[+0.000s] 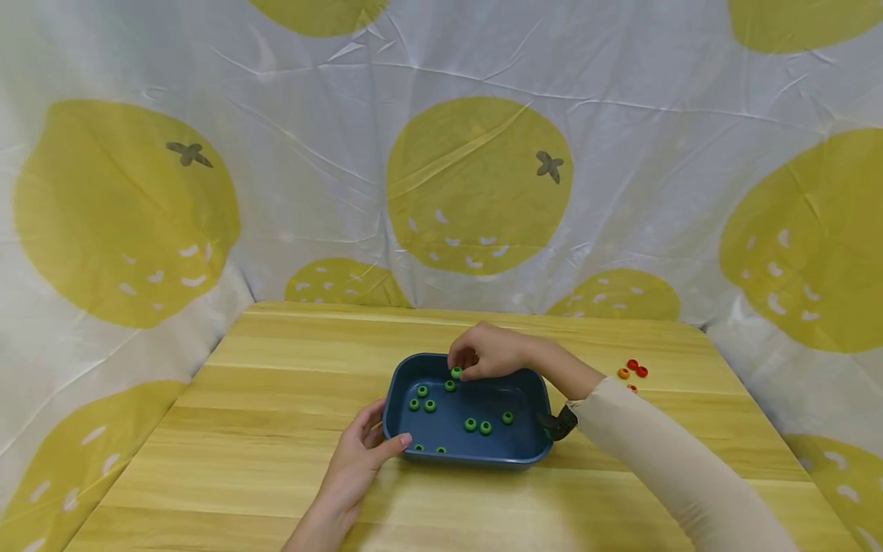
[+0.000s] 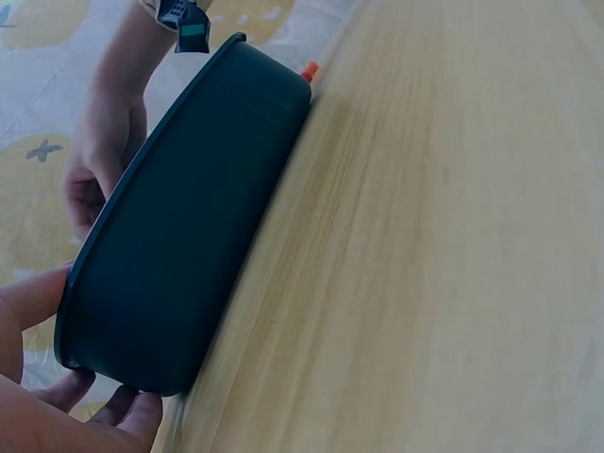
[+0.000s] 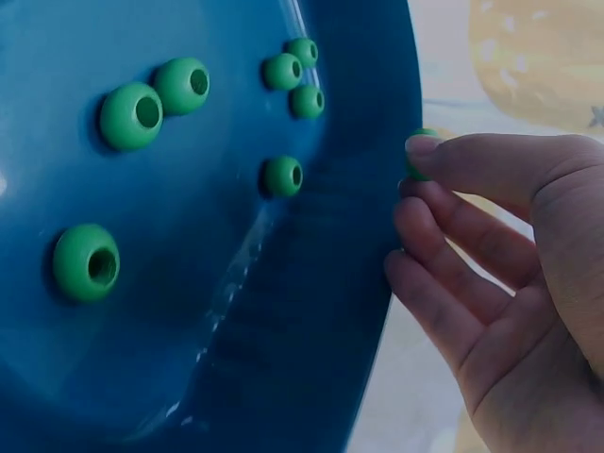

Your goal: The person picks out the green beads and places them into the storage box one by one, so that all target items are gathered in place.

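Observation:
A dark blue rectangular basin [image 1: 497,395] with rounded corners sits on the table, several green beads with wide holes lying on its floor. My left hand [image 1: 359,452] holds the basin's left end, thumb over the rim and fingers against the outside wall; the left wrist view shows those fingers [image 2: 142,415] low on the wall. Over the far rim, my right hand [image 1: 498,351] pinches one green bead [image 1: 457,373] between thumb and finger. In the right wrist view that bead [image 3: 415,172] is mostly covered by the thumb, and the other fingers lie along the rim.
Right of the basin, red beads [image 1: 642,372] and an orange bead [image 1: 624,374] lie on the wooden table [image 1: 276,383]; the sleeve partly hides another. A black wrist device [image 1: 562,422] hangs by the basin's right end. A lemon-print cloth [image 1: 331,176] hangs behind the table.

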{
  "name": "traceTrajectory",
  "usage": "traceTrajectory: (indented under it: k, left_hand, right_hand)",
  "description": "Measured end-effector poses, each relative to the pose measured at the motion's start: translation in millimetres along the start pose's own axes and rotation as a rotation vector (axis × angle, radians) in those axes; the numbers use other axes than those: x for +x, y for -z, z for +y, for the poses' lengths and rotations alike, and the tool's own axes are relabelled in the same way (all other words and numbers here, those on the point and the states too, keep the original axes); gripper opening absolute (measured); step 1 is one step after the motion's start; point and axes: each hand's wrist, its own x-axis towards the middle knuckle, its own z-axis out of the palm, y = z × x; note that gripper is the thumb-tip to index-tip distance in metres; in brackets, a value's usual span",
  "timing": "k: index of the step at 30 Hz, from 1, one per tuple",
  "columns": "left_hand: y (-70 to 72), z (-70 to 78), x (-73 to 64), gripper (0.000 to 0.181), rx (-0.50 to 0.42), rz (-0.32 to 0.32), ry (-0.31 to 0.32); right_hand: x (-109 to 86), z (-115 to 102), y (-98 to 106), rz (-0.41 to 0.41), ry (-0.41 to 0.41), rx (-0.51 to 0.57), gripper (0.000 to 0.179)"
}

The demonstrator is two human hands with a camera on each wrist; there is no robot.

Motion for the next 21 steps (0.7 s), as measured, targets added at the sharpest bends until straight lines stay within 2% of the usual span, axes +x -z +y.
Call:
traceTrajectory:
  k: [8,21]
  left_hand:
    - [-2.6,0.6,1.2,0.068,-0.013,-0.008,-0.007]
    - [-0.6,1.6,0.5,0.069,0.012,0.010,0.014]
  right_hand:
    - [4.5,-3.6,-2.2,-0.010,-0.011,0.007,0.020]
    - [-0.3,-2.7,0.7,-0.008,-0.023,0.027,0.023]
